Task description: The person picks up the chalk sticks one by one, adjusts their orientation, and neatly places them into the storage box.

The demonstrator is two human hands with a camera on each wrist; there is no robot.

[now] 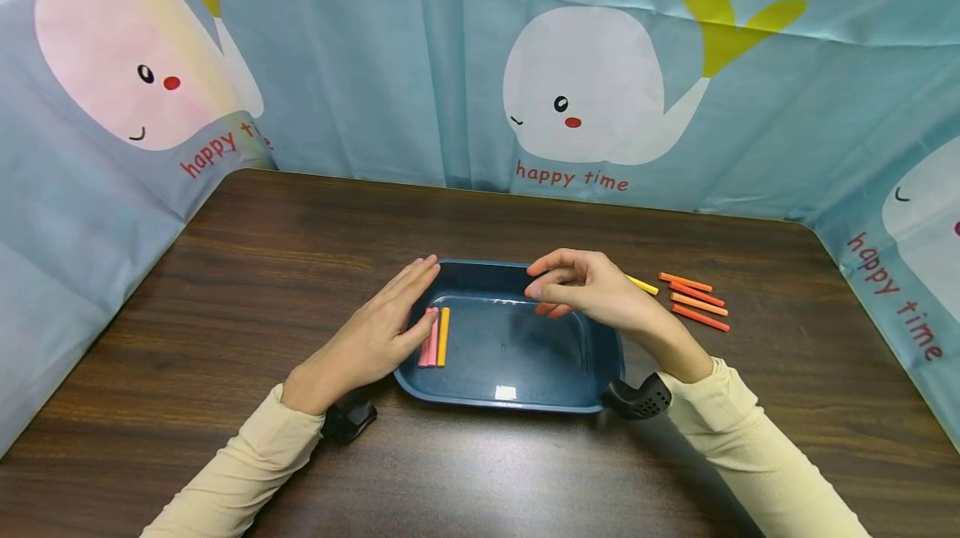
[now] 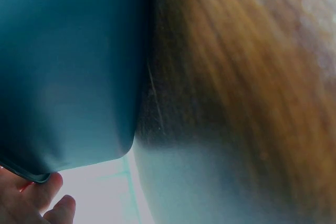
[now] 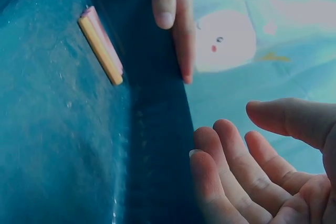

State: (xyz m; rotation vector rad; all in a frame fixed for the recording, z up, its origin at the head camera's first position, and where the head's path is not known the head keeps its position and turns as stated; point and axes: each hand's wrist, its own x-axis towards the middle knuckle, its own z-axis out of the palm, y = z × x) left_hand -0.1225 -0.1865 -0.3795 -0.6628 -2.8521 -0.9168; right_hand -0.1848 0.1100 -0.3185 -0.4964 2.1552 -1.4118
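A dark blue rectangular tray [image 1: 517, 351] lies in front of me. Inside it, along the left end, two pink sticks [image 1: 432, 348] and a yellow-orange stick [image 1: 444, 338] stand side by side, all thin like chalk. My left hand [image 1: 367, 334] rests at the tray's left rim with fingers extended; its fingertips [image 2: 52, 184] touch the rim in the left wrist view. Over the tray's back right corner hovers my right hand [image 1: 588, 292], its fingers loosely bent and nothing between thumb and fingertips, as the right wrist view confirms.
Right of the tray, several orange and red sticks [image 1: 697, 301] lie on the dark wooden table [image 1: 300, 221]. A yellow stick [image 1: 642, 285] is partly hidden behind my right hand. A blue curtain [image 1: 375, 88] with whale prints hangs behind the table.
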